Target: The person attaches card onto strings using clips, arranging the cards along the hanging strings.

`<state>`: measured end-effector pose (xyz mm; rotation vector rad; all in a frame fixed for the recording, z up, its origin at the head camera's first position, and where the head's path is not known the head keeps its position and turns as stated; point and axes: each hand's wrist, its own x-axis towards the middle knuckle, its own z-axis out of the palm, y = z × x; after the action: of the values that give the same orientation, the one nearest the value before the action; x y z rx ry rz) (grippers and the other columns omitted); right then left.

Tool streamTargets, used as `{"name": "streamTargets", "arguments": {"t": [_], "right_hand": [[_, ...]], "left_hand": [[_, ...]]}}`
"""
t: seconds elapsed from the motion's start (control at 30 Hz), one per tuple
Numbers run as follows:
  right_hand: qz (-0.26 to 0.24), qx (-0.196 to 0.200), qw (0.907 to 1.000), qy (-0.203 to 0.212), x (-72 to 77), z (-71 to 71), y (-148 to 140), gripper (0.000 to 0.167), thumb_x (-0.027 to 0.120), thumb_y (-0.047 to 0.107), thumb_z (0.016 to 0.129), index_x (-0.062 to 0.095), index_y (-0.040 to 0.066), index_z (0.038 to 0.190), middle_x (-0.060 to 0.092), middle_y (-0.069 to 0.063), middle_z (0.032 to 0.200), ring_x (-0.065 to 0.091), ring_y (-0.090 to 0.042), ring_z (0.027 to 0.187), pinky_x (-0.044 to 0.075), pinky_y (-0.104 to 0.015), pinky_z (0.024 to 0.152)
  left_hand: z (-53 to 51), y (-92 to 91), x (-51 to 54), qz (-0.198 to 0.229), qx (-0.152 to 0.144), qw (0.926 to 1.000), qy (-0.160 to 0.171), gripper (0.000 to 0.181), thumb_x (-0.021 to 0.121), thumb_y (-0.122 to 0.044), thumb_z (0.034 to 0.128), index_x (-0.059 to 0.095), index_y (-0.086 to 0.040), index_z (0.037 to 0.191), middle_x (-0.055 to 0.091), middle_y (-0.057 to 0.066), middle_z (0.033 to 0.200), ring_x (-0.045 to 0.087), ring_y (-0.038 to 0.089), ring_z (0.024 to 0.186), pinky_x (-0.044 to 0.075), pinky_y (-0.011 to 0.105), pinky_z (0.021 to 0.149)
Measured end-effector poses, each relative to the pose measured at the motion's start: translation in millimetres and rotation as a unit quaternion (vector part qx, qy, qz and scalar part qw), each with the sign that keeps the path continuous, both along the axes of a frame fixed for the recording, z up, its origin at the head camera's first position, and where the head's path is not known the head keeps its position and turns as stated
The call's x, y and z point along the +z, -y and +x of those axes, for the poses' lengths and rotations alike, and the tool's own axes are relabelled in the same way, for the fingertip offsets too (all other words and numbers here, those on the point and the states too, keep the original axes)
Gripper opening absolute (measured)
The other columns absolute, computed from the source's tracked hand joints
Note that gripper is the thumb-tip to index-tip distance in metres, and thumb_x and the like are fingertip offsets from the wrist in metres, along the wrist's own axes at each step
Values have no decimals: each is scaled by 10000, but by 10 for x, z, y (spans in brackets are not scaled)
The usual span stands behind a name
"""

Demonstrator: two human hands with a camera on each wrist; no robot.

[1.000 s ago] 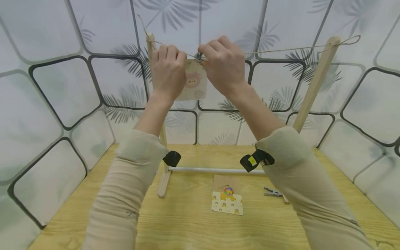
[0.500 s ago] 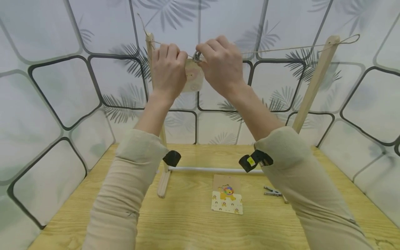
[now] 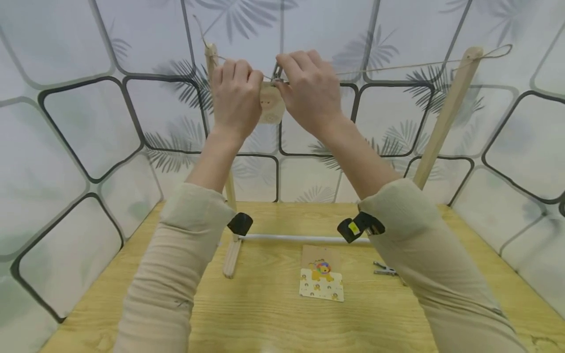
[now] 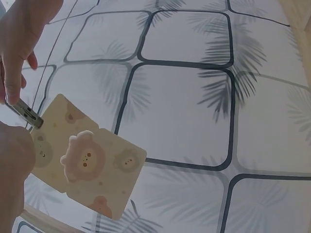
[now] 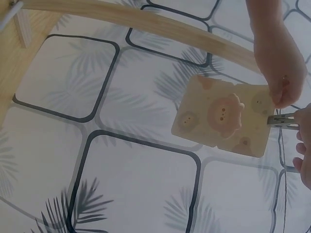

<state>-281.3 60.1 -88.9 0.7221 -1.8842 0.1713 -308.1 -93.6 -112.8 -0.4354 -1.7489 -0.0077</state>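
A pale card (image 3: 270, 105) printed with pink cartoon animals hangs at a thin twine line (image 3: 388, 68). My left hand (image 3: 237, 98), fingers curled over the twine, pinches the card near its top corner; its fingertips are hidden in the head view. My right hand (image 3: 311, 93) squeezes a metal clip (image 3: 277, 73) between thumb and fingers. In the right wrist view, the jaws of the clip (image 5: 282, 120) meet the card's top edge (image 5: 268, 121) beside the twine. The left wrist view shows the card's printed face (image 4: 87, 155) with the clip (image 4: 29, 115) at its edge.
Two wooden posts (image 3: 446, 117) hold the twine, with a white rod (image 3: 300, 239) low between them. A second card (image 3: 322, 282) with a lion lies on the wooden table (image 3: 265, 318). Another metal clip (image 3: 385, 268) lies to its right, partly behind the right sleeve.
The card's lower edge has risen in the head view, so less of its face shows. The clip's handles now point more upward. Both hands have shifted slightly left.
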Motion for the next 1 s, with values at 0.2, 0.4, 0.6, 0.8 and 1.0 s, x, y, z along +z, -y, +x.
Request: {"name": "streamTargets", "arguments": {"t": [0.2, 0.4, 0.6, 0.8, 1.0], "right_hand": [[32, -72, 10000, -31, 6, 15, 15, 311, 576, 135, 897, 593, 7, 1179, 622, -127, 1102, 556, -284, 1009, 464, -368, 774], [77, 79, 9998, -173, -51, -16, -21, 251, 586, 105, 875, 623, -14, 1093, 628, -144, 1032, 560, -303, 955, 448, -367, 787], [99, 98, 9994, -325, -102, -33, -53, 241, 595, 128, 866, 626, -15, 1058, 626, -135, 1008, 560, -299, 936, 444, -378, 776], [127, 11, 9983, -573, -145, -55, -117, 242, 596, 157, 862, 636, -13, 1030, 630, -137, 984, 564, -300, 918, 447, -380, 789], [239, 62, 9951, -960, -225, -73, -205, 218, 599, 154, 837, 635, -14, 970, 619, -139, 917, 555, -321, 887, 447, -412, 730]], "left_hand": [[50, 26, 15, 204, -14, 9991, 367, 193, 429, 11, 881, 619, 19, 910, 546, 160, 922, 453, 330, 934, 307, 422, 854], [69, 39, 3, 204, -54, 9985, 503, 196, 435, -81, 917, 606, 5, 958, 548, 162, 961, 445, 333, 959, 308, 419, 868], [74, 51, -13, 115, -168, 9996, 175, 224, 411, -122, 941, 587, 12, 913, 549, 168, 925, 449, 335, 931, 316, 422, 863], [108, 50, -1, 44, -376, 9993, 13, 226, 417, -137, 927, 557, 26, 857, 545, 172, 873, 450, 337, 890, 323, 420, 850], [137, 62, -55, -73, -505, 9986, -105, 249, 418, -161, 929, 533, 33, 824, 540, 176, 840, 458, 340, 862, 326, 425, 824]]}}
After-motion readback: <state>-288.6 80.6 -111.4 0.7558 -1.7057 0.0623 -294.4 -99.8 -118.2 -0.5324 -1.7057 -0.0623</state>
